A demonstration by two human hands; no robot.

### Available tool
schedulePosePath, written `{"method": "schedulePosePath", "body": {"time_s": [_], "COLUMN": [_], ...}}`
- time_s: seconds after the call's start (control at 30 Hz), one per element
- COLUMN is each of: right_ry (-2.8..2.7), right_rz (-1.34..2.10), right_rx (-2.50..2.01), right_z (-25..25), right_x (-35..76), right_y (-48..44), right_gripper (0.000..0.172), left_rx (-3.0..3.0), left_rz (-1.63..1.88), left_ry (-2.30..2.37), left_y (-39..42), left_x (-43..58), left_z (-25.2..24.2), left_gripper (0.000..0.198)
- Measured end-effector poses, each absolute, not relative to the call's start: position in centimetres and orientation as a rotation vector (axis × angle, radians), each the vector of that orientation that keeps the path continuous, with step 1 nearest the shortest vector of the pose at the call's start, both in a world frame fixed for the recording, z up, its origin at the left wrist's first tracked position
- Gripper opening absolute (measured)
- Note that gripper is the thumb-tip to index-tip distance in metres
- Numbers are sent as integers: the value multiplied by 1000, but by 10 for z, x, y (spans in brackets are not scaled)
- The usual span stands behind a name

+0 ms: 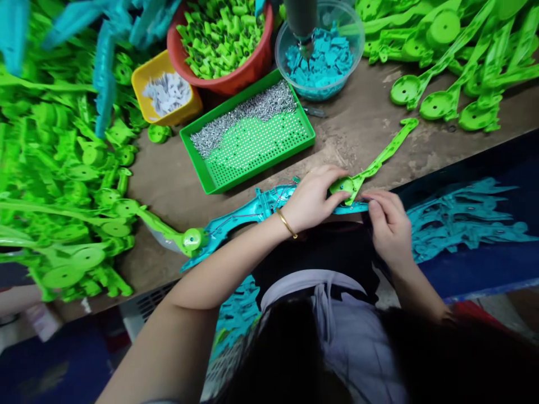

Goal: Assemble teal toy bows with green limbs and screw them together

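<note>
A long blue plastic shell (242, 216), with thin wires inside, lies along the table's near edge. A green plastic arm (191, 238) is joined at its left end. My left hand (314, 196), with a gold bangle on the wrist, lies over the shell's right part. Its thumb and fingers close around the round end of another green plastic arm (381, 160), which slants up to the right. My right hand (391, 224) pinches the right tip of the blue shell with thumb and fingers. Part of the shell is hidden under my left hand.
A green perforated tray (309, 137) of screws sits ahead. Behind are a yellow box (138, 92), a red bowl (173, 42) and a clear bowl (357, 42). A screwdriver tip (305, 47) hangs overhead. Green parts (76, 163) pile up left; blue shells (463, 219) lie right.
</note>
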State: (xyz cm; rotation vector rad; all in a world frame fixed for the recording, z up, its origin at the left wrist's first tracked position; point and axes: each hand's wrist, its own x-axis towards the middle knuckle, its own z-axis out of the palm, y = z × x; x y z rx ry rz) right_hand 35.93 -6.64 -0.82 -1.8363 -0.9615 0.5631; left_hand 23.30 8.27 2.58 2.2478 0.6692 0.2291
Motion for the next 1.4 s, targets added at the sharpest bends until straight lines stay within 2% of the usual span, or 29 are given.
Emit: {"method": "schedulePosePath", "body": {"time_s": [0.07, 0.17, 0.47, 0.57, 0.67, 0.77, 0.83, 0.93, 1.03, 1.13, 1.27, 1.4], "right_ry": [-1163, -1255, -1210, -1237, -1038, -786, -749, -897, -986, -755, -391, -428], "right_rz": [419, 435, 475, 488, 530, 824, 859, 520, 315, 534, 909, 1006], "right_rx": [-1945, -1946, -1892, -1881, -1841, -1516, -1350, -1419, -1528, -1390, -1107, -1165], "right_z": [-4, 0, -4, 8, 24, 34, 34, 27, 19, 18, 24, 23], "right_x": [368, 376, 372, 380, 388, 386, 380, 371, 370, 377, 396, 415], "right_y": [-72, -77, -74, -80, -87, -83, -72, -51, -35, -27, -25, -22], "right_gripper": [25, 26, 26, 24, 21, 15, 12, 14, 13, 7, 16, 22], "left_rx": [2241, 2238, 2345, 2376, 2325, 2029, 1651, 1022, 741, 840, 1104, 1367], "left_rz": [227, 244, 129, 98, 208, 430, 427, 205, 133, 200, 383, 513], "left_ry": [674, 689, 901, 907, 839, 726, 670, 613, 636, 739, 843, 917], "left_y": [83, 82, 72, 74, 75, 67, 59, 50, 52, 63, 74, 79], "left_x": [233, 235, 245, 242, 240, 244, 250, 260, 266, 267, 269, 276], "left_z": [25, 23, 26, 25, 28, 39, 51, 66, 72, 70, 59, 47], "left_gripper": [32, 33, 33, 36, 36, 26, 32, 45, 28, 16, 14, 14]}}
